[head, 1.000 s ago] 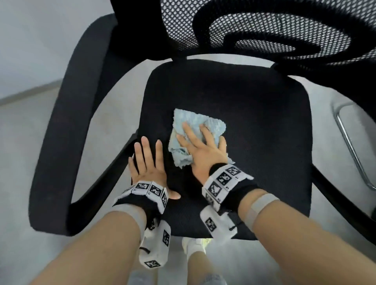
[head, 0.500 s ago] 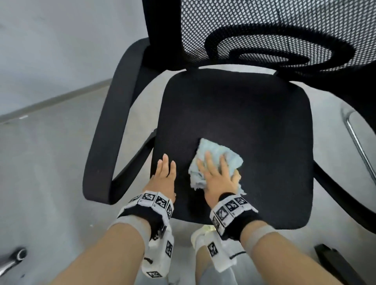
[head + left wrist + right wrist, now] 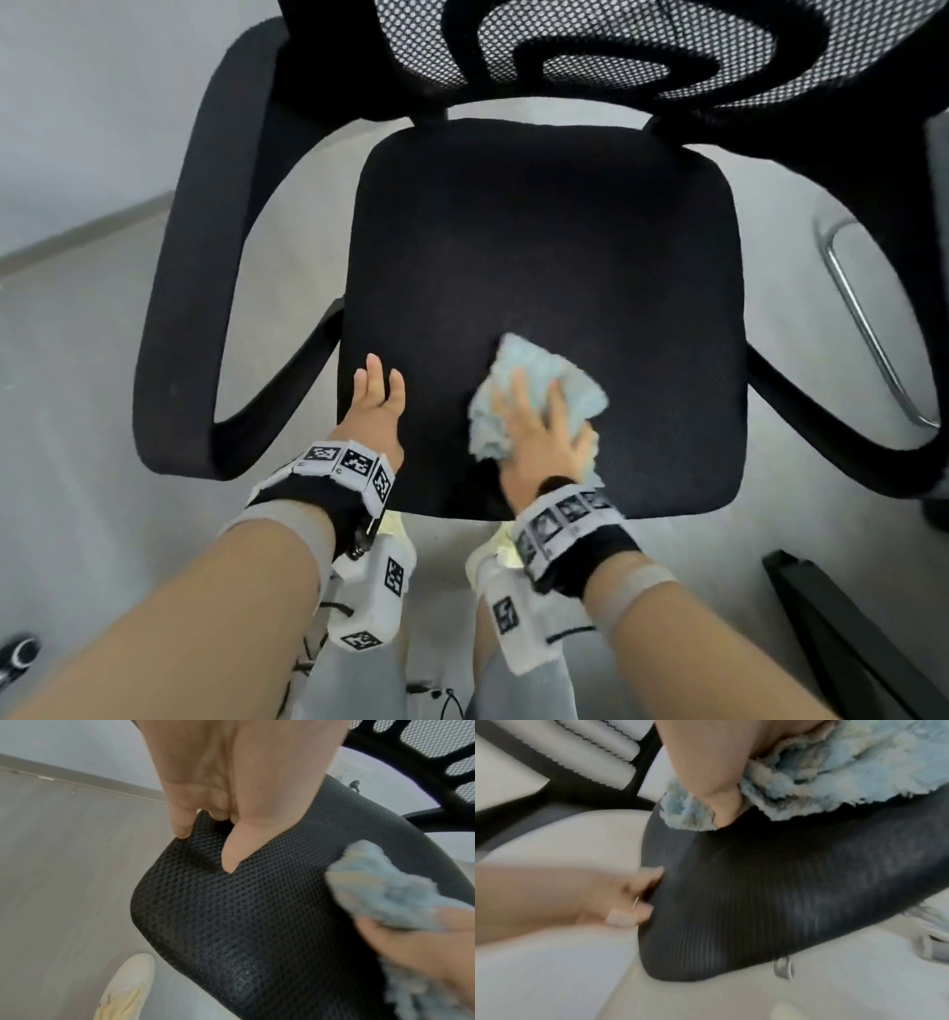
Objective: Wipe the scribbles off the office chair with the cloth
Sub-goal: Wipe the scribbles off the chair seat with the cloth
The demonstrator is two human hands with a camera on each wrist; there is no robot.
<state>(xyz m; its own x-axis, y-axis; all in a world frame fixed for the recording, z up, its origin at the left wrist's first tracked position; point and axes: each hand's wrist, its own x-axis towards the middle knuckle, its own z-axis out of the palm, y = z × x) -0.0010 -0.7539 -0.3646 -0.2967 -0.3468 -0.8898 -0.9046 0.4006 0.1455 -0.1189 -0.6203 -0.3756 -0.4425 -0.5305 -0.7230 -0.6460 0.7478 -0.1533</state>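
The black office chair seat [image 3: 539, 231] fills the middle of the head view. No scribbles stand out on its dark mesh fabric [image 3: 244, 912]. A fluffy light-blue cloth [image 3: 544, 370] lies bunched on the front half of the seat. My right hand [image 3: 539, 437] presses down on it with fingers spread, and my thumb [image 3: 718, 801] digs into the cloth [image 3: 834, 770]. My left hand [image 3: 377, 406] rests on the seat's front-left edge, empty. Its thumb [image 3: 231, 858] lies on top and its fingers reach over the rim.
Curved black armrests flank the seat on the left [image 3: 174, 308] and right [image 3: 821, 437]. The mesh backrest [image 3: 616, 41] rises behind. A chrome tube [image 3: 862, 318] and a black bar [image 3: 847, 642] are on the grey floor at the right. My pale shoe [image 3: 128, 983] stands under the front edge.
My right hand has dragged the cloth from the seat's middle toward its front, bunching it. My left hand slid from flat on the seat to the front-left edge.
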